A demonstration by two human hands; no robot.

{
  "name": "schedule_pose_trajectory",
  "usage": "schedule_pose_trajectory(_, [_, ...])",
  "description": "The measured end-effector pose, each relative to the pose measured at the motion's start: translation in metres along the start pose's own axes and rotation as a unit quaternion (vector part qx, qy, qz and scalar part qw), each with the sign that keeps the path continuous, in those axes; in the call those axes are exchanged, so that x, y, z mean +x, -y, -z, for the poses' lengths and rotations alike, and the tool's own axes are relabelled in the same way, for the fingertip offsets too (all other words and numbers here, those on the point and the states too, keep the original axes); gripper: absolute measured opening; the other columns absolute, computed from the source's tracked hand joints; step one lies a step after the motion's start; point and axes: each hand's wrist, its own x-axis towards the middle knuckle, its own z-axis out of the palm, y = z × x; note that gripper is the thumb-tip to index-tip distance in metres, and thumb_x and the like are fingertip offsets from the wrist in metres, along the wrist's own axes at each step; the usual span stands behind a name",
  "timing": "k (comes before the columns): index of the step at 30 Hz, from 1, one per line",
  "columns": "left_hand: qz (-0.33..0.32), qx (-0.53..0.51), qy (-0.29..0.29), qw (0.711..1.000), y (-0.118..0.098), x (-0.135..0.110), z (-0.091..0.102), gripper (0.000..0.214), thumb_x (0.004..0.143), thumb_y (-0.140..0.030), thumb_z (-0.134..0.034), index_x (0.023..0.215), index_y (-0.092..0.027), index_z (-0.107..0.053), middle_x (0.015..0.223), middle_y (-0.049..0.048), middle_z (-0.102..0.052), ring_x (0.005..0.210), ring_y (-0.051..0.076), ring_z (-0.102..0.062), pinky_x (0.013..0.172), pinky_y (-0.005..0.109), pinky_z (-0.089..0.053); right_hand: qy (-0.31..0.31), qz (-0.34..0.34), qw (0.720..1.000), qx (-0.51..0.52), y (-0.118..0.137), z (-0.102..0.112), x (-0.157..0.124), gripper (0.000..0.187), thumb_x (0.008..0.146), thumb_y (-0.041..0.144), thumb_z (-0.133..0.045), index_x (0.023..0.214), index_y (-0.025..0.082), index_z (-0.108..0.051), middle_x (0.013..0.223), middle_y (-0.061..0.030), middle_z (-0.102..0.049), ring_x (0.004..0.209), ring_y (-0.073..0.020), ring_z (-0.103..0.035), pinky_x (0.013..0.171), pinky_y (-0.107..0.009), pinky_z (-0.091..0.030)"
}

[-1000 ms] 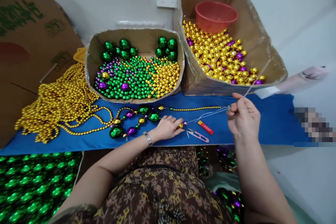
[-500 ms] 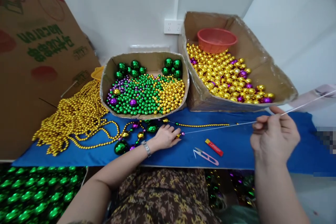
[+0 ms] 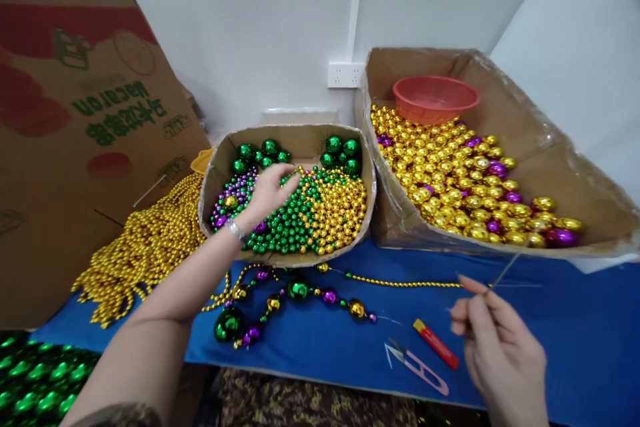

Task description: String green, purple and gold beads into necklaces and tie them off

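Observation:
My left hand (image 3: 273,193), with a metal watch on its wrist, is over the small green, purple and gold beads (image 3: 285,230) in the middle cardboard box (image 3: 295,130). Its fingers are bent and apart, and no bead shows in them. Low on the right, my right hand (image 3: 500,347) is closed, thumb against fingers, on a thin pale string (image 3: 507,269) that slants up from the fingertips. Between the hands, a string of mixed beads (image 3: 329,297) in green, purple and gold lies on the blue cloth, its thread end trailing past a small purple bead.
Pink thread snips (image 3: 423,370) and a red and yellow packet (image 3: 436,343) lie near my right hand. Gold bead strands (image 3: 135,247) are heaped at left by a large carton (image 3: 100,213). The right box (image 3: 550,140) holds bigger gold beads and a red basin (image 3: 435,97).
My left hand has let go of the bead string and moved up over the middle box. My right hand has come down and left, and the string is no longer taut between the hands.

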Motion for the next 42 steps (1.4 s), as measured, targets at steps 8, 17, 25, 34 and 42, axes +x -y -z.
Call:
schedule_pose_trajectory(8, [0.099,-0.010,-0.112,0.989,0.144,0.085,0.014,0.047,0.079,-0.061,-0.058,0.078,-0.014,-0.051,0.083,0.0006,-0.064,0.095,0.016,-0.059,0.093,0.036,-0.039,0.082,-0.075,0.993,-0.051,-0.027,0.000,-0.006,0.051,0.074,0.059,-0.067,0.107,0.021,-0.070,0.065,-0.0009,-0.062,0.051,-0.0152,-0.058,0.049,-0.027,-0.055])
schedule_pose_trajectory(17, [0.161,-0.012,0.046,0.986,0.120,0.085,-0.053,0.065,0.080,-0.050,-0.064,0.129,-0.010,-0.050,0.120,0.0148,-0.065,0.108,0.025,-0.061,0.098,0.037,-0.044,0.170,-0.026,0.983,-0.062,-0.027,-0.032,-0.002,0.041,0.083,0.052,-0.061,0.108,0.022,-0.069,0.063,-0.0005,-0.062,0.048,-0.0140,-0.058,0.048,-0.024,-0.052])
schedule_pose_trajectory(25, [0.021,0.098,0.144,0.985,0.064,0.063,-0.083,0.071,0.082,-0.038,-0.066,0.145,-0.019,-0.039,0.155,0.0204,-0.022,0.139,0.040,-0.031,0.111,0.050,-0.030,0.233,-0.018,0.971,-0.052,-0.040,-0.040,-0.015,0.042,0.089,0.049,-0.055,0.114,0.017,-0.066,0.066,-0.0013,-0.062,0.050,-0.0110,-0.057,0.048,-0.019,-0.049])
schedule_pose_trajectory(34, [0.143,-0.051,0.048,0.987,0.023,0.060,-0.089,0.056,0.067,-0.037,-0.081,0.113,-0.013,-0.060,0.145,0.0204,-0.034,0.127,0.038,-0.046,0.106,0.045,-0.038,0.282,0.008,0.957,-0.065,-0.039,-0.046,-0.030,0.041,0.094,0.046,-0.047,0.117,0.015,-0.063,0.068,-0.0023,-0.063,0.052,-0.0115,-0.059,0.050,-0.020,-0.050])
schedule_pose_trajectory(42, [0.336,-0.573,0.098,0.742,-0.039,0.016,-0.048,0.036,0.079,-0.050,-0.065,0.091,-0.016,-0.061,0.085,0.0054,-0.062,0.081,0.019,-0.062,0.073,0.037,-0.056,0.324,0.125,0.926,-0.144,-0.019,-0.053,-0.033,0.036,0.098,0.034,-0.042,0.122,0.017,-0.062,0.065,-0.0009,-0.067,0.055,-0.0120,-0.064,0.053,-0.019,-0.051])
